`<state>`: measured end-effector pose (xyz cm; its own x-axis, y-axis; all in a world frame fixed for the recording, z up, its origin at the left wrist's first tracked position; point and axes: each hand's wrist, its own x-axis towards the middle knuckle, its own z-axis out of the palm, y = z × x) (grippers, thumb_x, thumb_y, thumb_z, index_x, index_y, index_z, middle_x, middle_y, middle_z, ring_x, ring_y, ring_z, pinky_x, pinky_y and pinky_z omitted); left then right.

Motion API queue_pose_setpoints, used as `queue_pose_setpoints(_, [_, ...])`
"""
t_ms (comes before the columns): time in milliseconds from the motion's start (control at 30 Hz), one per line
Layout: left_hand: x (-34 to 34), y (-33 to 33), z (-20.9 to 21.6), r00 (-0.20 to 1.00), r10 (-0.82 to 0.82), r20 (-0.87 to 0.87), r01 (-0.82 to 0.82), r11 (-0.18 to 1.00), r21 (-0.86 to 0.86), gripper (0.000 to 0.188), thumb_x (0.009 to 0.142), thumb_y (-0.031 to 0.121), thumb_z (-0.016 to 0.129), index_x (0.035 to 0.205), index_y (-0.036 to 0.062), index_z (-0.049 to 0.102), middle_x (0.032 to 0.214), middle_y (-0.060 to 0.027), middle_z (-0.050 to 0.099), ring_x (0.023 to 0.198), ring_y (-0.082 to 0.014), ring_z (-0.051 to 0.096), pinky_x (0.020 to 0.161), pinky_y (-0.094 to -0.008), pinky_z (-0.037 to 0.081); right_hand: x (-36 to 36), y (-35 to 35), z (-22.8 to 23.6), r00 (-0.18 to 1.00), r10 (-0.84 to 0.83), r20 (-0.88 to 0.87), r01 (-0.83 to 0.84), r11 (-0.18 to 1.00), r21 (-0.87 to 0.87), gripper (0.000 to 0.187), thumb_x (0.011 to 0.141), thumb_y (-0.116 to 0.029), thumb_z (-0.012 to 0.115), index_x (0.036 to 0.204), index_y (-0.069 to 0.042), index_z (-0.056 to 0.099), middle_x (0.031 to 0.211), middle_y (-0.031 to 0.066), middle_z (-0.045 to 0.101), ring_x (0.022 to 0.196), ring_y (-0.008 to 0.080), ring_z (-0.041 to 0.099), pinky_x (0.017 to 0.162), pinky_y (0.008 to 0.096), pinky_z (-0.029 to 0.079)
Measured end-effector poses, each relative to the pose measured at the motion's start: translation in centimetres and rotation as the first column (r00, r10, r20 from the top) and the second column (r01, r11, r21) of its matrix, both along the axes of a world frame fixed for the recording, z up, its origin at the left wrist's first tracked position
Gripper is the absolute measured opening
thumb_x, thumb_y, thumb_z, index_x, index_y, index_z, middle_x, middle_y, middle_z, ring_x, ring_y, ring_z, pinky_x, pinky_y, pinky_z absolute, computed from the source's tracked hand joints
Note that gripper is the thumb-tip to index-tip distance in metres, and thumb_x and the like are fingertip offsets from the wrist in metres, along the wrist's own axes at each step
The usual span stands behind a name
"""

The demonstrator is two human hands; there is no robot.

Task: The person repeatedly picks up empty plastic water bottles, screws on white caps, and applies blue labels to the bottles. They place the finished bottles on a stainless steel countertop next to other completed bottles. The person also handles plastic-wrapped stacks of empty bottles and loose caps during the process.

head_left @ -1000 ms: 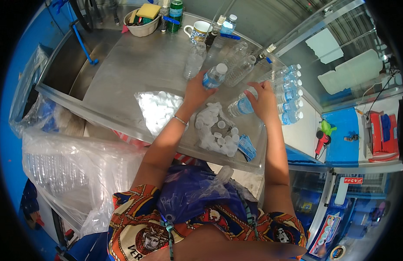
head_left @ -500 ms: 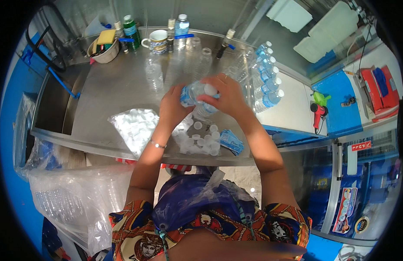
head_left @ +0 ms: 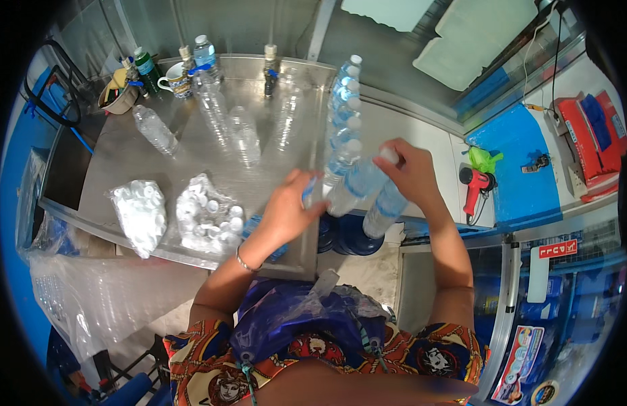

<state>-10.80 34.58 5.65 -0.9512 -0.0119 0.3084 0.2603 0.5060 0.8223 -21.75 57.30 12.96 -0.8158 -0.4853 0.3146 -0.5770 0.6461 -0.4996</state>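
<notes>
My right hand (head_left: pixel 409 169) has its fingers closed around the white-capped top of a clear water bottle (head_left: pixel 357 188) with a pale blue label, tilted beside the counter's right edge. A second labelled bottle (head_left: pixel 386 211) hangs just below that hand; its top is hidden, so I cannot tell how it is held. My left hand (head_left: pixel 290 206) is half curled, thumb toward the tilted bottle's base. A small bluish piece shows at its fingers, too little to name. Beyond both hands, a row of capped, labelled bottles (head_left: pixel 346 125) runs away from me.
Uncapped clear bottles (head_left: pixel 244 135) stand or lean on the steel counter (head_left: pixel 131 152). A bag of white caps (head_left: pixel 139 216), an opened bag of caps (head_left: pixel 208 215) and blue labels (head_left: pixel 279 253) lie near its front edge. A red heat gun (head_left: pixel 473 193) rests on the right surface.
Both hands have moved right, from bottles held together over the caps to the counter's right edge. The left hand has come off the bottle it held. The view has swung right.
</notes>
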Motion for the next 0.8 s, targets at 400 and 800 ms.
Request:
queue_pose_setpoints(400, [-11.3,8.9,-1.5,0.983,0.178,0.050,-0.151,0.928,-0.339,0.043,0.076,0.010,0.073,0.116,0.0063,0.056,0.108,-0.0164,0.053,0.089,-0.0374,0.061,0.075,-0.0432,0.050,-27.2,2.7,-10.0,0.967,-0.189,-0.171,0.182,0.982,-0.054,0.041,0.078,-0.039,0.074,0.103,-0.007,0.067,0.090,0.0195,0.069,0.085,0.0383,0.065,0.074,0.0439,0.051])
queue_pose_setpoints(800, [-14.0,12.5,0.9,0.996,0.040,0.079,-0.025,0.982,-0.187,0.033,0.079,0.004,0.070,0.109,0.0028,0.057,0.103,-0.0162,0.051,0.082,-0.0363,0.061,0.072,-0.0432,0.050,-36.7,-0.8,-9.9,0.979,0.033,-0.202,-0.049,0.996,-0.074,0.046,0.079,-0.048,0.073,0.110,-0.015,0.064,0.065,0.0094,0.062,0.062,0.0308,0.063,0.059,0.0422,0.049])
